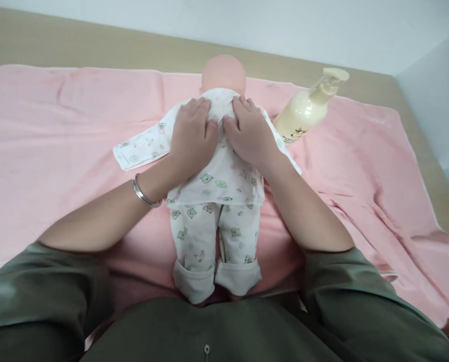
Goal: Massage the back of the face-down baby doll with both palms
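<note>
A baby doll (pixel 223 75) lies lengthwise in front of me, its smooth, featureless head side away from me. It wears a white printed top (pixel 224 176) and matching trousers (pixel 198 231) with turned-up cuffs. My left hand (pixel 193 136) lies flat on the left of the doll's upper body, fingers pointing toward its head. On the right of the upper body rests my right hand (pixel 250 131), its fingers also laid out on the cloth. Neither hand grips anything. The top's sleeves spread out to both sides.
A pink blanket (pixel 77 115) with folds at the right lies under the doll. Right of the doll, a cream pump bottle (pixel 303 113) leans or lies at a slant. The beige table edge (pixel 126 45) meets a white wall behind.
</note>
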`<state>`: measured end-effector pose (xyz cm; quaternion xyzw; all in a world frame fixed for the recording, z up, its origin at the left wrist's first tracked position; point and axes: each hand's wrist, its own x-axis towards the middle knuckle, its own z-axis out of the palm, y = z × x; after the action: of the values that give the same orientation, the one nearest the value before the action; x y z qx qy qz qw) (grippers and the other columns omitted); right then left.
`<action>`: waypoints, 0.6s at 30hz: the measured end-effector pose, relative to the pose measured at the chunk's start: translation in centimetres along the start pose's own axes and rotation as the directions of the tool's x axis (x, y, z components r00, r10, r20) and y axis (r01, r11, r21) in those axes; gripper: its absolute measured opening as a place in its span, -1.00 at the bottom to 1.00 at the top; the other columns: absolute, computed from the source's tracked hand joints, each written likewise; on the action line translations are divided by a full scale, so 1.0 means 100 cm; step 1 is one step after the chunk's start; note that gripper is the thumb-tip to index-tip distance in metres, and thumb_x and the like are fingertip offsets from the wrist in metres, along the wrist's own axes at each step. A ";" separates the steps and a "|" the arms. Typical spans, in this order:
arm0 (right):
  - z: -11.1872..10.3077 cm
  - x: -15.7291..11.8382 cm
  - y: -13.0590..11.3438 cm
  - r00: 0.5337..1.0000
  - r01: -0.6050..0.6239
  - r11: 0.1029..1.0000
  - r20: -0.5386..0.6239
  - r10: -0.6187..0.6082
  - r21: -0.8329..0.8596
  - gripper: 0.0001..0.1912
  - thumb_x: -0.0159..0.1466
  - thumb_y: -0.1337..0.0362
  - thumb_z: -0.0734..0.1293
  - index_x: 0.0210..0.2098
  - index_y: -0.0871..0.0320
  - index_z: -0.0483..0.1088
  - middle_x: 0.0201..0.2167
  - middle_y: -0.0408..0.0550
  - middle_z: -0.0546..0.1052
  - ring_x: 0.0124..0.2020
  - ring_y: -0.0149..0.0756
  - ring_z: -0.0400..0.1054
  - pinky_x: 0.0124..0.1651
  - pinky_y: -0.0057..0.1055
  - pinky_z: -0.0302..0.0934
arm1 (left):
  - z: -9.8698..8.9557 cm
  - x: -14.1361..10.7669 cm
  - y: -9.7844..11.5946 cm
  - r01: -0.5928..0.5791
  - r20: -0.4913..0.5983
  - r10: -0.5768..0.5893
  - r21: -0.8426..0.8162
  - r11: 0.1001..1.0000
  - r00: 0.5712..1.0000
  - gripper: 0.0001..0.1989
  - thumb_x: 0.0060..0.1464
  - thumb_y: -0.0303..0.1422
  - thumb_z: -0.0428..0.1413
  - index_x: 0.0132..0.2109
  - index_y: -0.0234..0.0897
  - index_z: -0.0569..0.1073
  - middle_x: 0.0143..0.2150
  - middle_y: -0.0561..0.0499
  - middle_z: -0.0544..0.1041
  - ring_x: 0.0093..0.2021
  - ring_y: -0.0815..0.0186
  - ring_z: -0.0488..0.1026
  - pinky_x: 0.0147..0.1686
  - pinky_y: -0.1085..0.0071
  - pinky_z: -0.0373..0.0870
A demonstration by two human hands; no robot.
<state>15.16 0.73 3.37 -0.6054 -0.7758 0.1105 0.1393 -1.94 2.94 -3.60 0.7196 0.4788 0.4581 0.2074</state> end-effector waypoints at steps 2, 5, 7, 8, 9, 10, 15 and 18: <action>0.000 0.001 -0.002 0.999 -0.030 1.000 0.021 0.030 -0.007 -0.33 0.50 0.19 0.02 0.52 0.36 0.06 0.57 0.14 0.11 0.62 0.02 -0.09 0.65 0.04 -0.15 | 0.003 -0.006 0.001 0.041 -0.020 -0.041 0.010 0.999 0.999 -0.65 0.27 -0.11 0.11 0.15 0.03 0.52 0.33 -0.02 0.51 0.48 -0.07 0.25 0.55 -0.09 0.03; -0.007 -0.013 -0.016 0.993 -0.019 0.999 0.118 0.025 -0.048 -0.32 0.52 0.21 0.08 0.54 0.39 -0.02 0.60 0.20 -0.01 0.64 0.10 -0.20 0.66 0.08 -0.19 | 0.004 -0.010 0.003 0.060 -0.061 -0.063 -0.041 0.997 0.996 -0.66 0.30 -0.18 0.08 0.17 0.01 0.51 0.32 0.01 0.53 0.46 0.01 0.30 0.55 -0.03 0.13; -0.014 -0.024 -0.026 0.987 0.067 0.995 0.153 -0.055 -0.075 -0.36 0.51 0.26 0.09 0.54 0.28 0.03 0.62 0.09 -0.07 0.65 0.08 -0.26 0.66 0.12 -0.18 | 0.004 -0.010 0.003 0.062 -0.087 -0.066 -0.049 0.997 0.994 -0.66 0.31 -0.24 0.06 0.18 0.02 0.50 0.31 0.01 0.54 0.43 0.04 0.35 0.53 -0.02 0.18; -0.017 -0.029 -0.029 0.986 0.115 0.989 0.136 -0.102 -0.093 -0.38 0.51 0.29 0.07 0.53 0.23 0.08 0.63 0.03 -0.09 0.65 0.06 -0.28 0.66 0.13 -0.17 | 0.004 -0.011 0.002 0.063 -0.102 -0.068 -0.049 0.997 0.992 -0.65 0.30 -0.27 0.05 0.18 0.02 0.50 0.31 0.02 0.54 0.42 0.06 0.36 0.53 -0.02 0.19; -0.019 -0.031 -0.031 0.987 0.143 0.982 0.093 -0.132 -0.120 -0.39 0.50 0.32 0.05 0.52 0.20 0.10 0.63 0.00 -0.12 0.66 0.04 -0.29 0.65 0.14 -0.17 | 0.005 -0.011 0.000 0.070 -0.117 -0.075 -0.050 0.996 0.990 -0.64 0.29 -0.29 0.05 0.18 0.03 0.50 0.32 0.03 0.53 0.43 0.07 0.35 0.54 -0.02 0.18; -0.021 -0.032 -0.031 0.989 0.147 0.978 0.037 -0.143 -0.149 -0.37 0.49 0.35 0.04 0.52 0.20 0.10 0.64 -0.02 -0.14 0.66 0.01 -0.31 0.65 0.13 -0.16 | 0.005 -0.011 -0.001 0.082 -0.134 -0.088 -0.056 0.995 0.987 -0.64 0.28 -0.31 0.05 0.17 0.05 0.50 0.32 0.04 0.53 0.44 0.07 0.34 0.55 -0.01 0.17; -0.014 -0.021 -0.018 0.985 0.083 0.990 -0.142 -0.098 -0.113 -0.33 0.48 0.21 0.03 0.54 0.13 0.04 0.64 -0.13 -0.16 0.66 -0.14 -0.36 0.67 0.02 -0.15 | 0.007 -0.012 -0.012 0.089 -0.177 -0.100 -0.069 0.994 0.979 -0.70 0.30 -0.21 0.08 0.13 0.13 0.51 0.31 0.08 0.54 0.43 0.05 0.35 0.53 -0.06 0.22; -0.007 -0.017 -0.014 0.997 0.075 0.995 -0.007 -0.076 -0.064 -0.33 0.48 0.08 0.02 0.51 0.14 0.13 0.63 -0.09 -0.11 0.66 0.00 -0.28 0.65 0.21 -0.21 | 0.007 -0.012 -0.012 0.056 -0.177 -0.059 -0.018 0.998 0.982 -0.71 0.36 -0.11 0.04 0.14 0.07 0.50 0.28 0.03 0.56 0.39 0.05 0.40 0.49 -0.05 0.26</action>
<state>14.47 -1.28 4.34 -0.5804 -0.8005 0.0775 0.1277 -2.08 2.47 -5.37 0.6605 0.5128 0.5174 0.1818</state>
